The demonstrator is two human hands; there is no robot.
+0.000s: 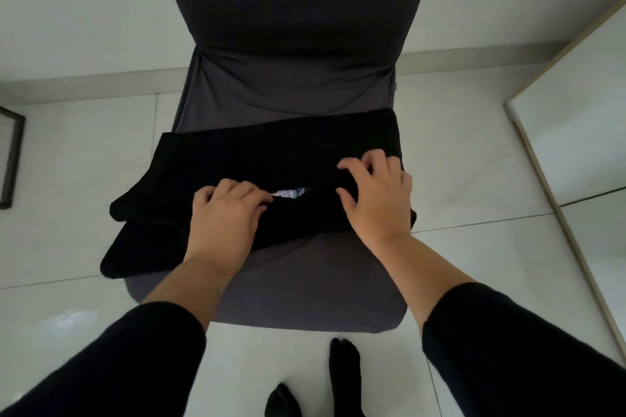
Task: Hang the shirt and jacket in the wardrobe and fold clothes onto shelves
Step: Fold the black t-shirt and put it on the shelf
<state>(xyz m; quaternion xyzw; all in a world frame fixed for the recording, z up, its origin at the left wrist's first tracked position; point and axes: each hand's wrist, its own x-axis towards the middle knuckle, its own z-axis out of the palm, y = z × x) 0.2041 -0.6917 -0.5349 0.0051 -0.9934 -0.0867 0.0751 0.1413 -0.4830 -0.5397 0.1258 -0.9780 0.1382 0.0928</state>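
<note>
Grey chair point(305, 298) — black garment point(237, 152) atop

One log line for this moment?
stage: folding | black garment on chair | left hand, right hand: gripping fold

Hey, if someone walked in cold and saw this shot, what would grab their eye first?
Most likely the two bare hands in the middle: the left hand and right hand both rest on a black garment, fingers curled into its fabric. The garment lies folded across the seat of a dark grey covered chair, one end hanging over the seat's left edge. A small white label peeks out between the hands.
</note>
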